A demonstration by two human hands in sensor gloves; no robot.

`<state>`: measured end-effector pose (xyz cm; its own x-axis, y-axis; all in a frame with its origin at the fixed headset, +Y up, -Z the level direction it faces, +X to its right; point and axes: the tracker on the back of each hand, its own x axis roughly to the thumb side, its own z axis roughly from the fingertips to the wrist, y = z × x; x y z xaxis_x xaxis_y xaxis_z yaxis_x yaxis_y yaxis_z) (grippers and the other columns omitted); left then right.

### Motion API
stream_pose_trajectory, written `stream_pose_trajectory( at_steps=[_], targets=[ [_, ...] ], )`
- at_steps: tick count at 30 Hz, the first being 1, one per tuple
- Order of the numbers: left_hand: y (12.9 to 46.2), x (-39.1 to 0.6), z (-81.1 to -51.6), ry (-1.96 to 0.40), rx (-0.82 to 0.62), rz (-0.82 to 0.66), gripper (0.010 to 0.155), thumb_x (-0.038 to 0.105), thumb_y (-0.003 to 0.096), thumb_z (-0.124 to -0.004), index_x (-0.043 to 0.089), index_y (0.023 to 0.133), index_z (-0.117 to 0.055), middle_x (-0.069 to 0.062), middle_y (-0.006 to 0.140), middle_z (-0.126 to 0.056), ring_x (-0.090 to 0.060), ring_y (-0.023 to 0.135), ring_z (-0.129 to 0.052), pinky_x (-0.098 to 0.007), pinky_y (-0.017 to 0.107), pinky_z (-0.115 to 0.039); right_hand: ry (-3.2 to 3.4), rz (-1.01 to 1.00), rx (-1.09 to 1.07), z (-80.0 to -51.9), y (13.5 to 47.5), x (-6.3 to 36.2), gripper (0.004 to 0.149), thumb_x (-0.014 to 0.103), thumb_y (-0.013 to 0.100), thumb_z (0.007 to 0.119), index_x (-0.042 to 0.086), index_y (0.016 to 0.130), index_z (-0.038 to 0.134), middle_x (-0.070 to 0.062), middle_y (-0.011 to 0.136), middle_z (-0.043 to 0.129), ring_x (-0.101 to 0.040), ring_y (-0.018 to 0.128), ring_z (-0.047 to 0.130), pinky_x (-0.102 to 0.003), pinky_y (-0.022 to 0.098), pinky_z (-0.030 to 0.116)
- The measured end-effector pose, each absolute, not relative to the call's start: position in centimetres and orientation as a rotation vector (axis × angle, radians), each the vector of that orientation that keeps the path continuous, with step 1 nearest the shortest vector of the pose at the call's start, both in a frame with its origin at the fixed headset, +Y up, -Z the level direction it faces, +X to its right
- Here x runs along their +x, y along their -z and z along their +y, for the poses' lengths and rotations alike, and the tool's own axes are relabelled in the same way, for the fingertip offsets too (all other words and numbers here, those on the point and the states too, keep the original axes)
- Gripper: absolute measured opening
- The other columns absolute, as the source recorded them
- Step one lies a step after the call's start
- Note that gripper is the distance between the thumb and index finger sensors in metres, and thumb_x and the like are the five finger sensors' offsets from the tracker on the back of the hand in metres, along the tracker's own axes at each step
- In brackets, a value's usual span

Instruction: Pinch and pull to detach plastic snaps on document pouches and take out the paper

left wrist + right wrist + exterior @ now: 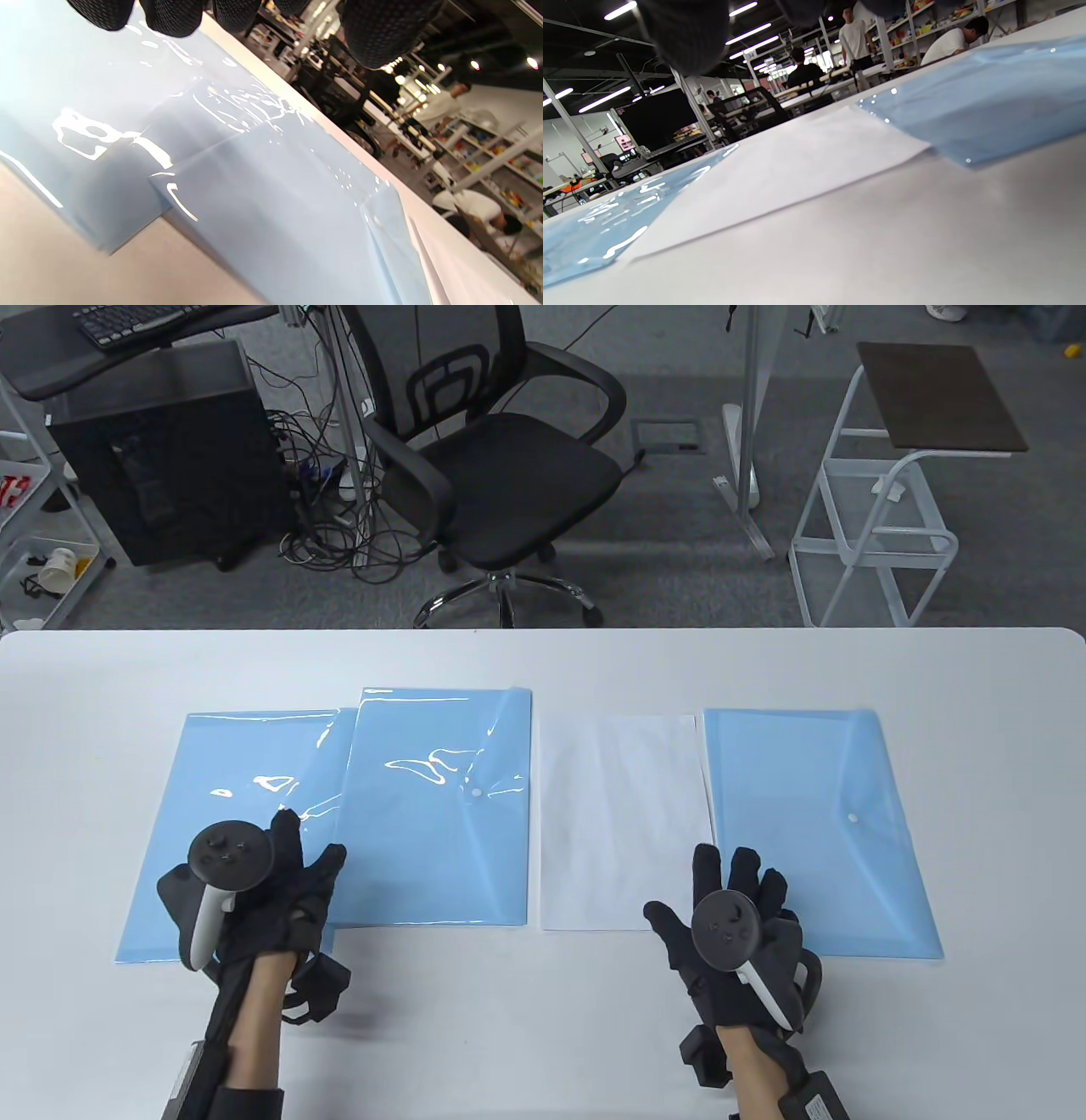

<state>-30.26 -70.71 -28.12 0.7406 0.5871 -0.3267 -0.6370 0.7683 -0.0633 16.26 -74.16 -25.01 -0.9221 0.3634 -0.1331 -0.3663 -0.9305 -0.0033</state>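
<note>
Three light blue document pouches lie flat on the white table (543, 1035). The left pouch (221, 780) is partly overlapped by the middle pouch (441, 814), whose white snap (477, 792) shows. The right pouch (819, 823) has a white snap (853, 819). A white paper sheet (624, 823) lies between the middle and right pouches. My left hand (293, 869) hovers with fingers spread over the left pouch's lower part, holding nothing. My right hand (730, 891) sits over the gap between the paper's lower right corner and the right pouch, fingers straight and empty.
Beyond the table's far edge stand a black office chair (501, 466), a black computer case (161, 449) with tangled cables, and a white side cart (891, 492). In the right wrist view, people work at distant benches and shelves.
</note>
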Motion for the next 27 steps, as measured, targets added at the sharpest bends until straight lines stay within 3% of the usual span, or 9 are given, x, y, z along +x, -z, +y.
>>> stream_pose_trajectory(
  at_steps=[7,12,15,27],
  targets=[
    [25.8,-28.5,-71.3,-0.582,-0.199,0.211,0.09,0.064,0.0585,-0.069,0.016,0.12,-0.022,-0.028,0.122,-0.025,-0.073,0.1,-0.031,-0.079,0.062,-0.043,-2.763,0.04,-0.206,-74.4,25.0,16.4,0.088,0.066,0.05,0.07,0.02,0.117,0.036,-0.03,0.125,0.031,-0.066,0.105,0.034,-0.081,0.066,0.04],
    [25.6,-28.3,-74.0,-0.523,-0.202,0.221,0.091,0.065,0.058,-0.068,0.017,0.12,-0.022,-0.028,0.121,-0.022,-0.073,0.099,-0.029,-0.079,0.063,-0.042,-2.763,0.046,-0.212,-74.5,24.9,16.3,0.09,0.066,0.05,0.07,0.018,0.117,0.035,-0.029,0.125,0.03,-0.065,0.105,0.032,-0.081,0.066,0.04],
    [25.4,-28.4,-74.1,-0.523,-0.204,0.232,0.09,0.065,0.0581,-0.067,0.016,0.119,-0.022,-0.029,0.121,-0.023,-0.072,0.1,-0.031,-0.079,0.063,-0.043,-2.743,0.052,-0.226,-74.5,24.9,16.7,0.09,0.066,0.05,0.07,0.017,0.117,0.034,-0.03,0.124,0.029,-0.065,0.105,0.032,-0.081,0.067,0.04],
    [24.9,-28.5,-74.6,-0.576,-0.226,0.224,0.089,0.062,0.0587,-0.066,0.013,0.119,-0.023,-0.031,0.12,-0.027,-0.073,0.099,-0.037,-0.077,0.064,-0.047,-2.646,0.02,-0.557,-73.7,27.7,25.1,0.09,0.062,0.051,0.073,0.009,0.116,0.037,-0.033,0.122,0.034,-0.064,0.105,0.037,-0.08,0.067,0.042]
  ],
)
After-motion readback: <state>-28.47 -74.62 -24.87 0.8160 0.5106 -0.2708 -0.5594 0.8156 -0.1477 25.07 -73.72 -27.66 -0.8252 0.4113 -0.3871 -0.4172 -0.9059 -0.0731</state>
